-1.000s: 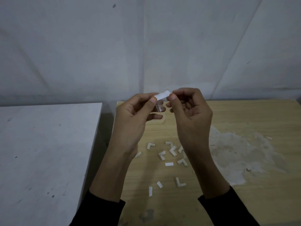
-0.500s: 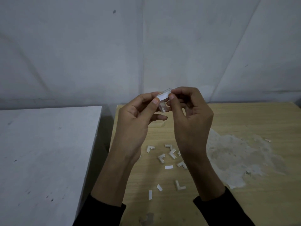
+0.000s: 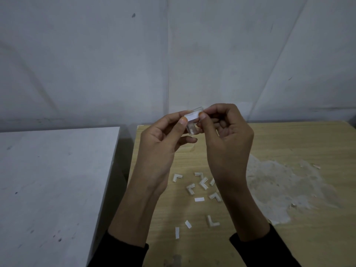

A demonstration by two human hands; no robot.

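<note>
Over scuffed wooden table (image 3: 289, 143), grey wall (image 3: 96, 64) behind: left hand (image 3: 159, 143), right hand (image 3: 229, 139), both pinching a possibly clear piece (image 3: 192, 120).

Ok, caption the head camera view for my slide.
Left hand holds a clear piece while right hand pinches its white strip, above a wooden table strewn with L-shaped pieces.

No readable text, labels or numbers anywhere

My light wooden table (image 3: 292, 140) carries scattered small white L-shaped corner pieces (image 3: 210, 221), loose white paper strips (image 3: 199, 199) and a pale scraped patch (image 3: 285, 182).
</note>
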